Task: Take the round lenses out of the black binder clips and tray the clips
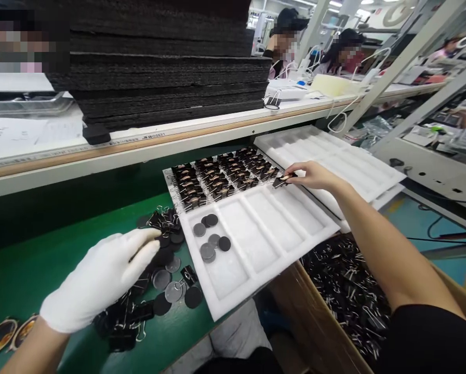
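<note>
The bare right hand point(314, 175) pinches a black metal binder clip point(281, 181); what the white-gloved left hand point(100, 275) holds is unclear.

White-gloved left hand point(100, 272); bare right hand point(308, 175); black sleeve point(431, 340)

Bright ceiling lights point(364, 12) overhead, white tray point(240, 223) gleaming pale, green worktop point(119, 221) shadowed along its far edge, wide-angle stretch toward the frame's corners, background soft, co-workers point(285, 41) partly pixelated
</note>
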The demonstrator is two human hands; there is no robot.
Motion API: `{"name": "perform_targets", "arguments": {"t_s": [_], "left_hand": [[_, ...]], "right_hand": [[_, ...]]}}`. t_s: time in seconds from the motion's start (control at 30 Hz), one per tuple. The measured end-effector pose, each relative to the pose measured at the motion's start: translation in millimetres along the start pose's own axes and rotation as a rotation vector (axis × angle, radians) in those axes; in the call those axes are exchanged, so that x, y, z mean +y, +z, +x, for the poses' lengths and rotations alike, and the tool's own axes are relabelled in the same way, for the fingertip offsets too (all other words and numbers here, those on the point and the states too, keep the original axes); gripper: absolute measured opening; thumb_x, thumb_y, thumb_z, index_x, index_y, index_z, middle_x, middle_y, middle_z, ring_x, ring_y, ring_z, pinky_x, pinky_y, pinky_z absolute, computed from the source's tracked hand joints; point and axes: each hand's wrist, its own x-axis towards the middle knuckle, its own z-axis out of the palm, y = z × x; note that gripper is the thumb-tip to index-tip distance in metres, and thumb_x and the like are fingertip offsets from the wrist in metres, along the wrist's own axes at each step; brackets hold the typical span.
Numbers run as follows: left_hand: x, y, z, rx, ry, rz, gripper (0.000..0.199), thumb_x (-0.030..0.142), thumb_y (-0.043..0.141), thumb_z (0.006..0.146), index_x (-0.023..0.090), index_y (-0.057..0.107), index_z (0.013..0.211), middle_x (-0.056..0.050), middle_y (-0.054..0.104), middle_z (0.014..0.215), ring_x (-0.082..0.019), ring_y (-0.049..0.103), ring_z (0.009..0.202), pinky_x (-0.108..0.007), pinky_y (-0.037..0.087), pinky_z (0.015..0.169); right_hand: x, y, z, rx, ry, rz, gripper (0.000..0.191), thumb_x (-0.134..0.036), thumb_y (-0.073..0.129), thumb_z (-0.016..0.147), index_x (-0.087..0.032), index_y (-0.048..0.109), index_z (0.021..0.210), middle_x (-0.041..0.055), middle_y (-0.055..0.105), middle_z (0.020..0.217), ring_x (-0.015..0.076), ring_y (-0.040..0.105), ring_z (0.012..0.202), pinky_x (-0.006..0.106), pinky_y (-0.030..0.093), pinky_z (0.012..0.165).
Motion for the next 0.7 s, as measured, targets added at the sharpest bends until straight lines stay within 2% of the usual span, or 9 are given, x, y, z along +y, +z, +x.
{"name": "perform_targets", "arguments": {"t_s": [0.1, 0.17, 0.33, 0.43, 0.53, 0.63, 0.7], "left_hand": [[0, -1.3, 0, -0.005, 0.000, 0.000, 0.050, 0.062, 0.036, 0.104, 0.035, 0.070, 0.127, 0.002, 0.077, 0.128, -0.027, 0.074, 0.109, -0.040, 0.057, 0.092], [0, -1.3, -1, -0.014, 0.005, 0.000, 0.050, 0.063, 0.036, 0.104, 0.035, 0.070, 0.127, 0.002, 0.077, 0.126, -0.027, 0.074, 0.107, -0.040, 0.056, 0.091], [3, -1.8, 0, -0.028, 0.027, 0.014, 0.048, 0.061, 0.035, 0.105, 0.037, 0.070, 0.127, 0.001, 0.080, 0.118, -0.027, 0.076, 0.097, -0.041, 0.056, 0.084], [5, -6.3, -4, -0.018, 0.036, 0.063, 0.049, 0.061, 0.036, 0.104, 0.036, 0.069, 0.128, 0.001, 0.078, 0.124, -0.029, 0.075, 0.102, -0.042, 0.056, 0.087], [2, -15.6, -17, 0.046, 0.011, 0.125, 0.050, 0.062, 0.037, 0.102, 0.034, 0.069, 0.129, -0.001, 0.078, 0.123, -0.031, 0.076, 0.099, -0.045, 0.055, 0.088], [-12, -22.2, -41, 0.218, -0.084, 0.145, 0.049, 0.059, 0.040, 0.101, 0.031, 0.069, 0.127, -0.003, 0.078, 0.121, -0.031, 0.075, 0.100, -0.046, 0.055, 0.090], [-28, -19.7, -62, 0.356, -0.225, 0.183, 0.048, 0.054, 0.040, 0.100, 0.026, 0.070, 0.125, -0.007, 0.078, 0.118, -0.033, 0.074, 0.101, -0.048, 0.054, 0.091]], "right_hand": [[26, 22, -2, 0.048, 0.014, 0.008, 0.032, -0.052, 0.078, 0.074, -0.022, 0.079, 0.084, 0.0131, 0.082, 0.101, 0.0346, 0.075, 0.099, 0.046, 0.059, 0.090], [36, 37, -5, 0.083, 0.007, 0.015, 0.034, -0.052, 0.075, 0.077, -0.020, 0.080, 0.088, 0.0146, 0.081, 0.107, 0.0342, 0.075, 0.103, 0.044, 0.061, 0.090], [45, 51, -11, 0.145, 0.002, 0.003, 0.024, -0.039, 0.074, 0.082, -0.019, 0.080, 0.095, 0.0128, 0.081, 0.110, 0.0309, 0.076, 0.105, 0.041, 0.061, 0.096], [39, 53, -16, 0.189, 0.018, -0.037, 0.022, -0.030, 0.071, 0.085, -0.018, 0.078, 0.101, 0.0138, 0.080, 0.113, 0.0287, 0.075, 0.107, 0.037, 0.060, 0.096], [25, 54, -26, 0.231, 0.017, -0.109, 0.032, -0.022, 0.070, 0.084, -0.017, 0.073, 0.115, 0.0180, 0.075, 0.126, 0.0280, 0.070, 0.118, 0.035, 0.054, 0.101], [0, 59, -39, 0.352, 0.015, -0.207, 0.037, -0.018, 0.064, 0.085, -0.012, 0.067, 0.121, 0.0279, 0.068, 0.131, 0.0340, 0.063, 0.127, 0.043, 0.048, 0.108], [-25, 69, -50, 0.404, -0.010, -0.236, 0.031, -0.018, 0.055, 0.089, -0.012, 0.066, 0.118, 0.0285, 0.068, 0.125, 0.0352, 0.065, 0.120, 0.046, 0.051, 0.102]]}}
